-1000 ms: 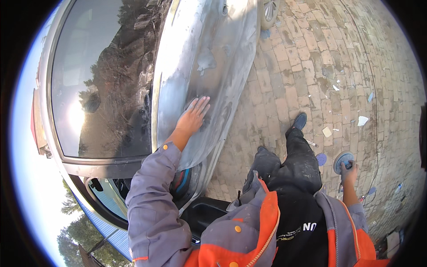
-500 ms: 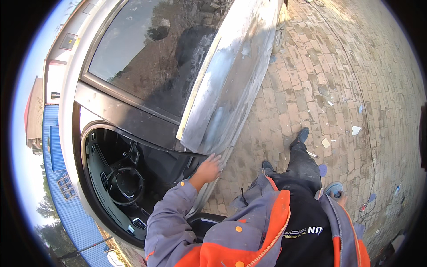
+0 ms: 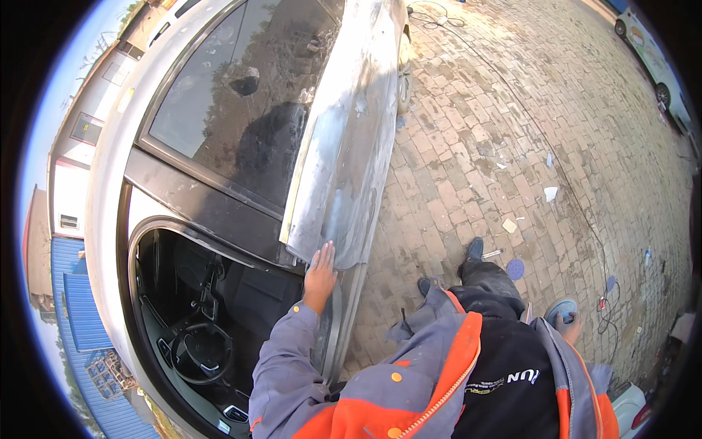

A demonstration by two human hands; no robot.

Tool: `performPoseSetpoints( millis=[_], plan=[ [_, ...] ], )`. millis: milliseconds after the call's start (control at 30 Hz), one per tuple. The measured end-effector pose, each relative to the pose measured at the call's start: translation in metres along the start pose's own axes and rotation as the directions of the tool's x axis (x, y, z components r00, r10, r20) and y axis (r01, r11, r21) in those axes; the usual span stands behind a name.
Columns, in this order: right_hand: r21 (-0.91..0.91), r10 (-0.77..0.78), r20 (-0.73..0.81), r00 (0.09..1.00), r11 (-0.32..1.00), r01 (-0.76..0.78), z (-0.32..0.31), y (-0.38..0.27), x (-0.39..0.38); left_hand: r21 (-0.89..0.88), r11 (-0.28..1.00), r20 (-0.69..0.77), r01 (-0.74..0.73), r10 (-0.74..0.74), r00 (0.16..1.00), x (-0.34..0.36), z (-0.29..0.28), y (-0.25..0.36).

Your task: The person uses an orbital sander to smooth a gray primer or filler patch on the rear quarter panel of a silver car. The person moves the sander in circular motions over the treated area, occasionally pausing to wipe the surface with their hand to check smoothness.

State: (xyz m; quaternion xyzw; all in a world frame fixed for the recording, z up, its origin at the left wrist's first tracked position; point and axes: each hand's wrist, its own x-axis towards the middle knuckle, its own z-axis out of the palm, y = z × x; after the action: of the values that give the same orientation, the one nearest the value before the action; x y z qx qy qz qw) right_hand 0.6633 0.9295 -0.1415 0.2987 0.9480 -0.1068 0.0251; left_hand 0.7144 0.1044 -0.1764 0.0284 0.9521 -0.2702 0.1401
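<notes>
My left hand (image 3: 320,276) lies with fingers stretched out at the near end of a car door (image 3: 329,175), whose outer skin is sanded to patchy bare metal and grey. The fingertips touch the panel beside the open front doorway. Lower right, by my hip, my right hand (image 3: 572,331) is closed round a rounded blue-grey pad-like thing (image 3: 559,309); its exact kind is unclear and my jacket partly hides the hand. Through the opening show a steering wheel (image 3: 203,353) and dark seats.
Brick paving (image 3: 468,161) spreads to the right, with purple sanding discs (image 3: 515,269), paper scraps (image 3: 550,194) and a long dark cable (image 3: 563,168) on it. A parked white vehicle (image 3: 658,73) stands far right. Blue corrugated sheeting (image 3: 80,311) is at left.
My view has shifted, so the car sits further left. My left hand has moved from the lower door edge up onto the panel's end. The right hand still holds the pad-like thing.
</notes>
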Motion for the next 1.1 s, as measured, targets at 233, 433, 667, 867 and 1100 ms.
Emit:
performPoseSetpoints(
  millis=[233, 433, 667, 867, 1100],
  plan=[
    [-0.044, 0.059, -0.001, 0.998, 0.997, -0.059, -0.020, 0.075, -0.059, 0.133, 0.957, 0.190, -0.257, 0.230, 0.954, -0.005, 0.027, 0.040],
    [-0.035, 0.067, 0.011, 0.998, 0.997, -0.067, -0.008, 0.113, -0.068, -0.577, 0.751, 0.654, 0.320, 0.191, 0.732, 0.011, -0.041, 0.117],
    [0.077, 0.134, -0.006, 0.991, 0.988, -0.133, 0.011, 0.125, -0.029, -0.830, 0.441, 0.501, 0.342, 0.319, 0.805, -0.020, -0.079, 0.250],
    [0.074, 0.210, 0.300, 0.931, 0.967, -0.242, 0.018, 0.178, 0.066, -0.719, 0.513, 0.646, 0.469, 0.242, 0.724, -0.020, -0.106, 0.316],
    [-0.039, 0.119, 0.744, 0.658, 0.990, -0.134, -0.023, 0.231, 0.207, -0.693, 0.423, 0.692, 0.584, 0.163, 0.704, -0.001, -0.213, 0.382]
  ],
)
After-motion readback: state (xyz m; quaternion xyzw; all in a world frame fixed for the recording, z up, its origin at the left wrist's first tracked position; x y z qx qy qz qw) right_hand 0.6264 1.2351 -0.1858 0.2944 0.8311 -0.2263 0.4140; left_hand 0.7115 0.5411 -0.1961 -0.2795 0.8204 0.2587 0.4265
